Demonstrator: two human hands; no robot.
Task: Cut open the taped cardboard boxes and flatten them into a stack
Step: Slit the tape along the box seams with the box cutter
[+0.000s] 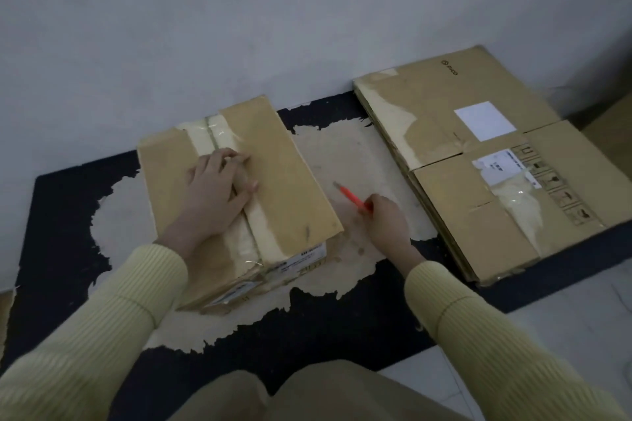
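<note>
Head view looks down on a dark mat [58, 215] laid on the floor against a pale wall [307, 10]. The mat's top layer is torn off in the middle, leaving a ragged tan patch.

At the right lies the stack [444, 106] of flattened boxes: brown corrugated sheets with white labels and scraps of pale tape. Its long axis runs from the wall toward the near right, and its near end reaches the mat's edge.

The box [290, 181] stands closed on the worn patch, left of centre and apart from the stack. Its long axis points away from the person, with the far end leaning a little left, close to the wall. A strip of glossy pale tape [253, 232] follows that axis down the top seam and folds over the near end.

The left hand [215, 188] lies palm down across the seam, its fingers slightly bent and thumb out to the right; its grip holds nothing.

The right hand [386, 219] hovers over the patch between the box and stack, its grip closed around a slim orange cutter [350, 196]. The cutter's tip points up and left toward the box's right side, clear of it.

Both arms wear ribbed yellow sleeves [136, 301].
</note>
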